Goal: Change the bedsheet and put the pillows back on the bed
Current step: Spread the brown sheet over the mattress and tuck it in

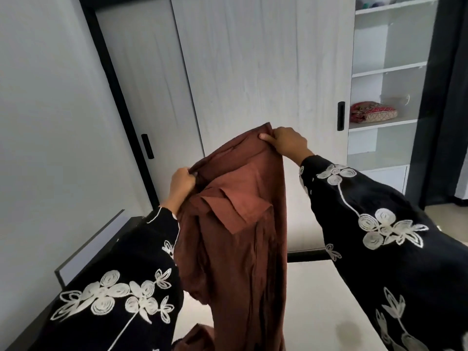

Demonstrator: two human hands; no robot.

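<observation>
1. Left hand: centre-left of frame, fingers curled tight over a bunched edge of the bedsheet. Closed grip, back of the hand toward the camera. The fingertips are buried in the cloth, so finger placement is not readable.
2. Right hand: just above frame centre, higher than the left. It pinches the sheet's top edge, thumb flat on the near side and pointing left, the other fingers folded over the far side. Narrow, closed hold.
3. Bedsheet: rust-brown, held up in the air between the two hands. The top edge runs on a slant from the left hand up to the right hand. The rest hangs in long vertical folds down the middle of the frame to the bottom edge. One squared flap is turned over near the centre.
4. Below the sheet, lower right: pale bed surface. More brown cloth lies bunched on it at bottom centre.
5. Both sleeves are black with white embroidered flowers.
6. Background: light wood-grain wardrobe doors with black recessed handles, filling the upper centre.
7. Upper right: open white shelves; a red patterned pouch lies on one shelf.
</observation>
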